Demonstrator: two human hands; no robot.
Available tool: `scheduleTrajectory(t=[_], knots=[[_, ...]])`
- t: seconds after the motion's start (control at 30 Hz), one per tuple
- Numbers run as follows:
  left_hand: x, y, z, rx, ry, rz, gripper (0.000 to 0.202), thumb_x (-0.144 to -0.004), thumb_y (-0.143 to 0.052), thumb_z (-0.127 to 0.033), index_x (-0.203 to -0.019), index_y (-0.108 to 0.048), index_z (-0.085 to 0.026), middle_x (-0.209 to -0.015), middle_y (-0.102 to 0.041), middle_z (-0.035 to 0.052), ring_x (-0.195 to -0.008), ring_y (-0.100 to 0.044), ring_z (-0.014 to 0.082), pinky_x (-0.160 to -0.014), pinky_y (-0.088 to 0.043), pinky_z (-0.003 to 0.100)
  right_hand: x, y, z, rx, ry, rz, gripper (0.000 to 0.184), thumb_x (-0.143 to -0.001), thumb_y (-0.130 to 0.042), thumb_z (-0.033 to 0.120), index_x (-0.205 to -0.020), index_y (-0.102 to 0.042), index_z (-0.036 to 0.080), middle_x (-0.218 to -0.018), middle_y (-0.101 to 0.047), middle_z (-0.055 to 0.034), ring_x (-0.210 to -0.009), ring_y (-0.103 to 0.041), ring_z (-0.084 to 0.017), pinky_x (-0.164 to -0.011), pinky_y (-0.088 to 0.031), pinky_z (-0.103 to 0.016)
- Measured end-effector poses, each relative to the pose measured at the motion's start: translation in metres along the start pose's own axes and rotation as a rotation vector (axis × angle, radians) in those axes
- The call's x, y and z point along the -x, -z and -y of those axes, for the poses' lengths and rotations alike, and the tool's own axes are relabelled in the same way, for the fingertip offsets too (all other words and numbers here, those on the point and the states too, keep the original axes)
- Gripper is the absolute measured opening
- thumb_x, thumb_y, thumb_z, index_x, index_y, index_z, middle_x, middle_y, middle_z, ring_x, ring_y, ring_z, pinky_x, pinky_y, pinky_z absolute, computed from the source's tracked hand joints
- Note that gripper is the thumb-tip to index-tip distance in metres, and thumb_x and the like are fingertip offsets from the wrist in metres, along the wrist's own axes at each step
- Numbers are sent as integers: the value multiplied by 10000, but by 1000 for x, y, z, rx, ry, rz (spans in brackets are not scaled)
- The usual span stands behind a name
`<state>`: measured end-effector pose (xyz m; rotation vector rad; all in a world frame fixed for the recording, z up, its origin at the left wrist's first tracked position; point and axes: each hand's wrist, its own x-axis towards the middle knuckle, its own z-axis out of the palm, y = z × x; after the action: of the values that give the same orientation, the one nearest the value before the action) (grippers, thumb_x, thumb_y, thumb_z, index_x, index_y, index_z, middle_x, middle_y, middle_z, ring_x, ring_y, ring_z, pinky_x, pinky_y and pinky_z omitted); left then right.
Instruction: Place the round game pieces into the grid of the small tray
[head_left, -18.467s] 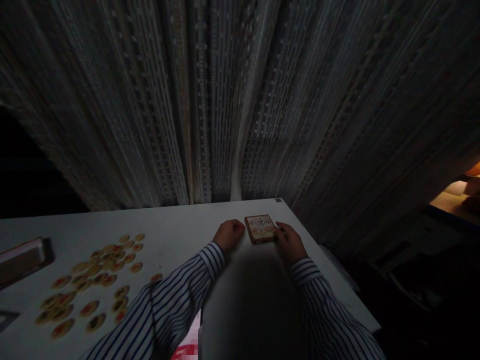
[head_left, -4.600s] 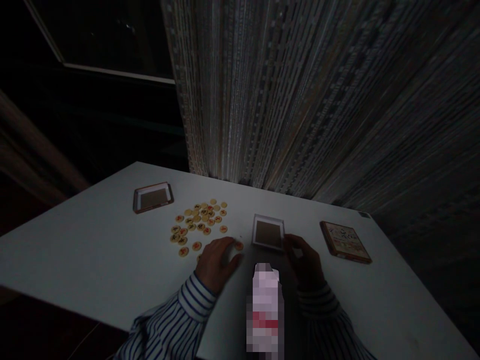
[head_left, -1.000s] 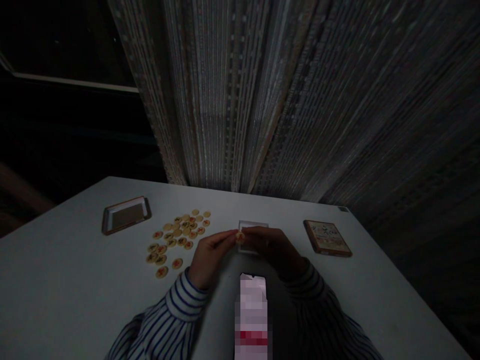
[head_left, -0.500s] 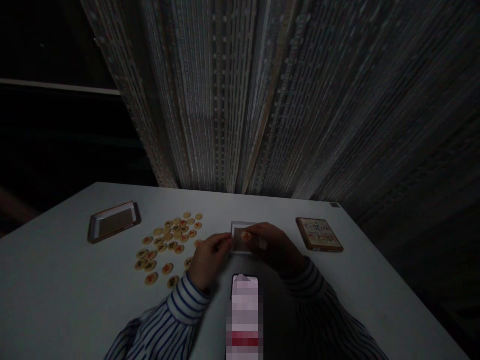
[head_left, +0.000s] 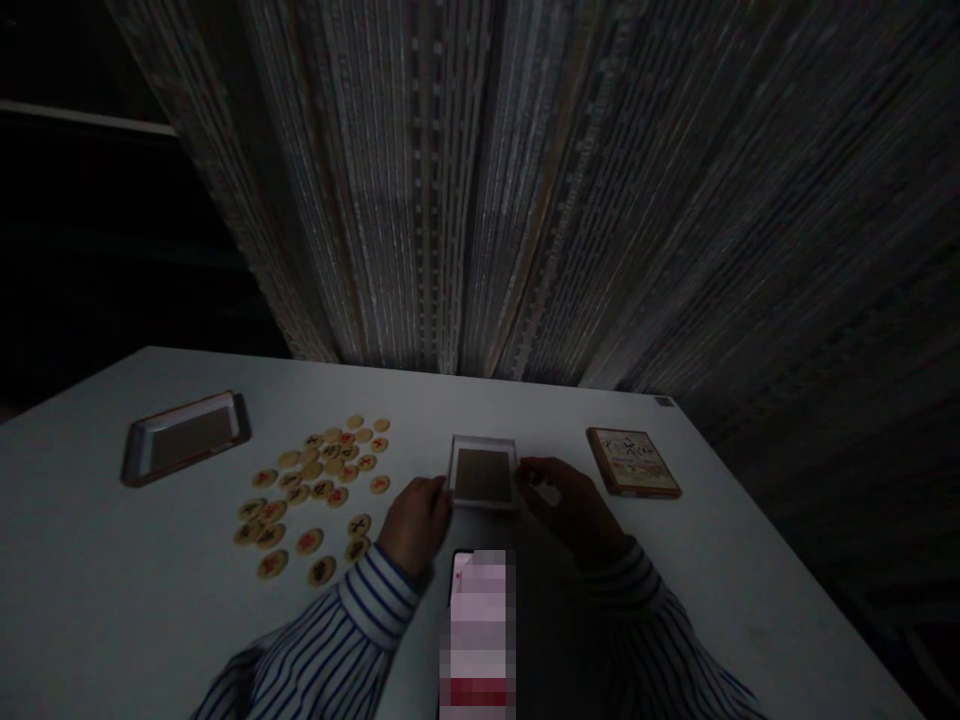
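I have the person's left hand at the left edge of a square tray, its fingertips touching or just beside the white rim; the dark makes it hard to tell whether they grip it. The right hand sits just off the tray's right side, fingers loosely spread and apart from the left hand, and it seems to hold nothing.

The tray lies on a pale table, near the person and central; it has a shallow white rim and a flat brown floor. I judge it light and fairly stiff, though thin-walled, so I'd take it by opposite rims, pinching gently; on that smooth top it could skate if nudged.

To the left lie scattered round discs, cream-coloured, with red or black marks; they look like flat wooden or plastic game pieces, smooth and slick, best lifted by the edge. Farther left sits a longer tray with a matching brown floor. To the right lies a patterned box with a brown edge, probably stiff card. A pixelated block hides something between the striped sleeves, and a heavily ribbed curtain hangs behind the table.
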<state>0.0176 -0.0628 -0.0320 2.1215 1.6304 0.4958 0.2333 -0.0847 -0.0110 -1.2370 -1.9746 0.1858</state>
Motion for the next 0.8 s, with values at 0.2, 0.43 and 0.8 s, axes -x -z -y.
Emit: scheduleTrajectory(t=[0.2,0.43,0.8], knots=[[1,-2,5,63,16,2,328,-839,-394,-186,-1051,-635,-119,-1001,-667,121,-953,-603,199,-843,-436,294,3,-5,-5,14,-4,74,155,-810,-534,199,-956,-584,188,-840,-651,-51,-743,-598,-147,-689,-510,-303],[6,-1,6,72,10,-7,376,-831,-375,-209,-1113,-603,-113,-1028,-666,126,-963,-610,211,-858,-451,325,0,-4,-1,12,-27,152,113,-798,-549,202,-903,-591,189,-834,-626,-52,-759,-583,-152,-697,-505,-318],[6,1,4,73,8,26,362,-830,-374,-195,-1089,-616,-116,-1003,-671,128,-941,-617,219,-830,-467,331,-21,4,-7,82,16,429,172,-770,-572,165,-935,-620,174,-879,-627,-72,-775,-573,-154,-713,-472,-316]])
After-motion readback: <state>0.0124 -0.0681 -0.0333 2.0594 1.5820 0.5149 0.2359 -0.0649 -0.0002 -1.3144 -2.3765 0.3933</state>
